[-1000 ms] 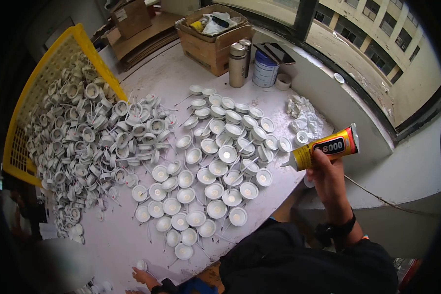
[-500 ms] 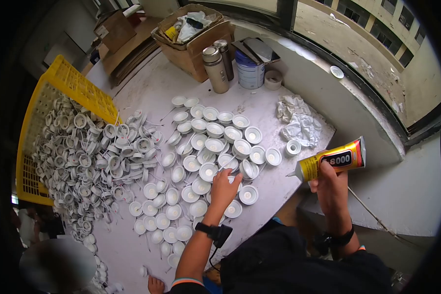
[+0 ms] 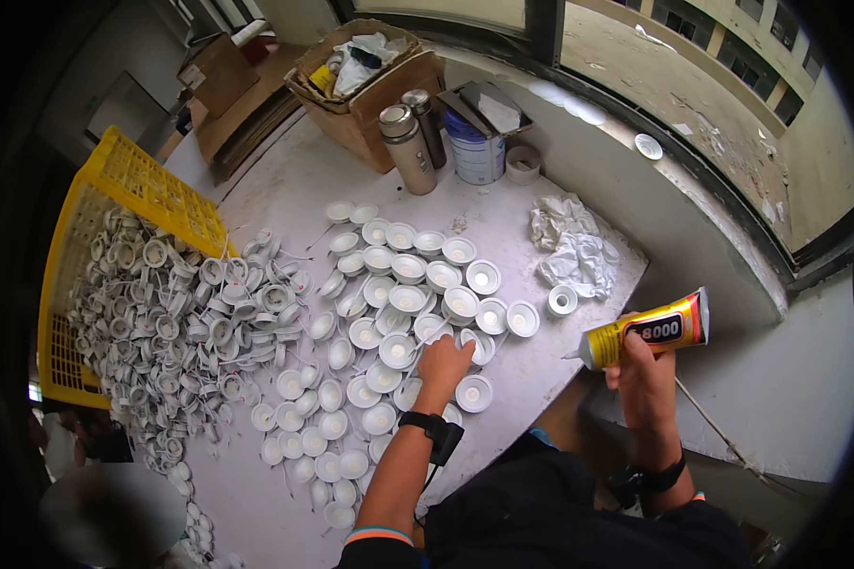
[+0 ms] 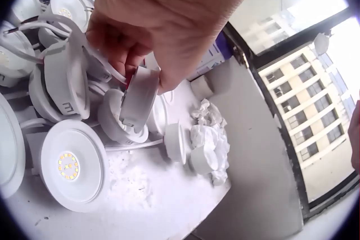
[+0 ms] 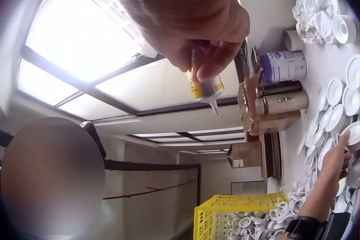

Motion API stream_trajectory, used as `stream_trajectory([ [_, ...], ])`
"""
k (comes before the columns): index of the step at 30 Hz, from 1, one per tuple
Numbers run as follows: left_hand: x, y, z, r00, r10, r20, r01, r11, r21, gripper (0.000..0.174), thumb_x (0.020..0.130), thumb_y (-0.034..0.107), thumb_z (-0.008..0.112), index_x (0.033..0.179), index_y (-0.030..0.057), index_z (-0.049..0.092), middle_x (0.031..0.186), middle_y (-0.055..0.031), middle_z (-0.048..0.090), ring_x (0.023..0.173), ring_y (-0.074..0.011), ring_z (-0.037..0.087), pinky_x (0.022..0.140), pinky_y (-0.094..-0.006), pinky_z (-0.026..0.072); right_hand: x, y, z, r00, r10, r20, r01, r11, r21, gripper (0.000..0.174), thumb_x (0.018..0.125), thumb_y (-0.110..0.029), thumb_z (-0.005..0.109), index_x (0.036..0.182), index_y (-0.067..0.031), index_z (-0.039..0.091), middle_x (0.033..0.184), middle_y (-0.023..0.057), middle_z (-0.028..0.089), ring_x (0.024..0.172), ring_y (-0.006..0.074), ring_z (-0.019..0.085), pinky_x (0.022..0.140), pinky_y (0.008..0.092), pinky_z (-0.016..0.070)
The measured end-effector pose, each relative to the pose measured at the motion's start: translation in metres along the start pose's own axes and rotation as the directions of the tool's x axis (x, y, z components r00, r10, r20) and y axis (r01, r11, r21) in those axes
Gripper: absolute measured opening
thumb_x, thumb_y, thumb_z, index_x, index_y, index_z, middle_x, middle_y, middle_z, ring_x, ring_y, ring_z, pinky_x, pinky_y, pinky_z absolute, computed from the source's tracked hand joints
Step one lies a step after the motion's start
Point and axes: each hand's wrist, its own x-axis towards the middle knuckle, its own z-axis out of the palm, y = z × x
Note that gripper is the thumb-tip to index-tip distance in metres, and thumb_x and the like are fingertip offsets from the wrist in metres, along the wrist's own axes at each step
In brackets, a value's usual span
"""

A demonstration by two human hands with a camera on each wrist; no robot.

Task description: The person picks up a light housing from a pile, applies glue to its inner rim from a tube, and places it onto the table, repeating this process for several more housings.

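Observation:
My left hand (image 3: 443,370) is among the white round lamp units at the right side of the spread group. In the left wrist view, that hand (image 4: 163,20) pinches one white unit (image 4: 139,98) by its rim between thumb and fingers, tilted above another unit. Off the table's right edge, my right hand (image 3: 647,379) grips a yellow and black glue tube (image 3: 659,330), its nozzle pointing left toward the table. The right wrist view shows the tube's nozzle end (image 5: 207,89) below my curled fingers; the rest of it is hidden by the hand.
A yellow crate (image 3: 152,180) spilling many white fittings lies at the left. Steel flasks (image 3: 409,152), a blue and white can (image 3: 474,152) and a cardboard box (image 3: 370,114) stand at the back. Crumpled white paper (image 3: 579,256) lies near the right edge, with a person's blurred head at lower left.
My left hand came in from the lower left to the lamp units and now pinches one. The right hand with the tube has shifted slightly lower in view.

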Motion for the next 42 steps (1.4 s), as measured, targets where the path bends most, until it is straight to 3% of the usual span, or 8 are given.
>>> stream_trajectory([
  [5,-0.028,-0.023,-0.032,0.992,0.126,-0.021,-0.123,0.904,-0.409,0.036,0.075,0.036,0.05,0.082,0.0004,0.054,0.073,-0.0101,0.057,0.066,-0.0224,0.056,0.058,-0.0305,0.0431,-0.013,-0.002,0.014,0.999,0.009,0.043,-0.008,1.0,-0.015,0.022,0.074,-0.011,0.057,0.089,0.0017,0.047,0.069,0.0077,0.051,0.046,0.013,0.05,0.038,0.0224,0.041],
  [7,-0.062,-0.033,-0.043,0.99,0.123,-0.067,-0.106,0.349,-0.931,0.034,0.078,0.031,0.048,0.092,-0.0006,0.051,0.072,-0.0062,0.053,0.059,-0.0151,0.051,0.048,-0.0275,0.0386,-0.021,-0.002,0.023,0.997,0.023,0.069,-0.021,0.999,-0.028,0.023,0.073,-0.011,0.057,0.089,0.0018,0.047,0.069,0.008,0.051,0.046,0.0133,0.05,0.038,0.0227,0.0412],
  [9,-0.109,-0.05,-0.074,0.986,0.155,0.067,0.048,0.125,-0.991,0.036,0.079,0.03,0.046,0.097,-0.0009,0.048,0.075,-0.0072,0.053,0.055,-0.0135,0.047,0.044,-0.0261,0.036,-0.031,0.002,0.035,0.984,0.033,0.176,-0.029,0.999,-0.029,0.027,0.07,-0.012,0.059,0.09,0.0017,0.047,0.07,0.0091,0.051,0.046,0.0142,0.05,0.038,0.0233,0.0419],
  [10,-0.128,-0.062,-0.086,0.954,0.233,0.189,0.215,-0.091,-0.972,0.038,0.079,0.029,0.045,0.103,-0.0012,0.046,0.078,-0.0082,0.053,0.052,-0.0119,0.044,0.041,-0.0248,0.0334,-0.035,0.005,0.041,0.979,0.044,0.201,-0.038,0.999,-0.034,0.027,0.07,-0.012,0.059,0.09,0.0017,0.047,0.07,0.0091,0.051,0.046,0.0142,0.05,0.038,0.0233,0.0419],
  [17,-0.213,-0.115,-0.102,0.921,0.366,0.136,0.276,-0.364,-0.889,0.069,0.083,0.055,0.015,0.124,0.0009,0.028,0.101,-0.0251,0.05,0.048,-0.0101,0.044,0.038,-0.0174,0.0319,-0.079,0.034,0.098,0.858,0.114,0.501,-0.042,0.987,-0.153,0.032,0.068,-0.014,0.062,0.091,0.0018,0.045,0.079,0.0138,0.055,0.049,0.0144,0.052,0.04,0.0229,0.0435],
  [24,-0.26,-0.147,-0.105,0.967,0.252,0.045,0.215,-0.704,-0.677,0.057,0.086,0.046,0.02,0.125,0.005,0.026,0.105,-0.0238,0.048,0.069,-0.0198,0.057,0.039,-0.022,0.0406,-0.124,0.052,0.147,0.709,0.157,0.687,0.004,0.974,-0.227,0.031,0.07,-0.012,0.062,0.091,0.0014,0.044,0.084,0.0171,0.056,0.054,0.015,0.055,0.045,0.023,0.0471],
  [32,-0.274,-0.165,-0.089,0.892,0.424,-0.155,0.173,-0.639,-0.75,0.053,0.087,0.044,0.021,0.119,0.0031,0.032,0.091,-0.0158,0.052,0.068,-0.0199,0.054,0.043,-0.025,0.0401,-0.16,0.055,0.178,0.529,0.196,0.826,0.158,0.933,-0.323,0.032,0.069,0.0,0.063,0.095,0.0007,0.044,0.093,0.0159,0.055,0.078,0.016,0.056,0.064,0.0245,0.0481],
  [42,-0.288,-0.165,-0.096,0.881,0.441,-0.173,0.178,-0.646,-0.743,0.053,0.087,0.041,0.031,0.121,0.0018,0.025,0.097,-0.0137,0.05,0.074,-0.0189,0.056,0.048,-0.0241,0.0434,-0.171,0.062,0.184,0.558,0.247,0.792,0.212,0.88,-0.424,0.029,0.068,-0.002,0.065,0.094,0.0017,0.054,0.094,0.0104,0.054,0.08,0.0151,0.054,0.07,0.0242,0.044],
])
